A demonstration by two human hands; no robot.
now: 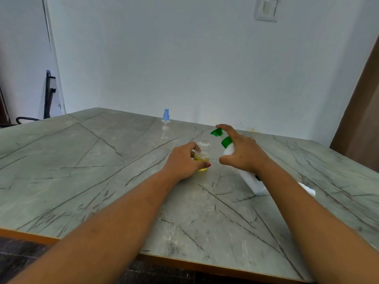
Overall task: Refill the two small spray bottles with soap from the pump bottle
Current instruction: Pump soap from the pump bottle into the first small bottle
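Two bare forearms crossed the near edge of the marble-patterned table [82,181] and met around its middle. The left hand [184,160] gripped an uncapped small spray bottle [203,149], thumb and fingers wrapped round its lower half. The bottle stood upright with a shallow layer of yellow soap at the bottom. Just to its right, the right hand [244,152] held the white pump bottle [251,180], forefinger curled over the green pump head [217,132] and thumb spread beside the neck. The pump bottle leaned on its base, its long axis running from beside the right forearm up toward the small bottle. Its spout pointed left, just right of and above the open threaded neck but seemingly not yet over it. That small gap was probably what the next press depended on. The second spray bottle [165,125], blue sprayer on and apparently empty, stood well apart near the table's far edge. A small white object [307,189], too indistinct to identify, lay beyond the right forearm.
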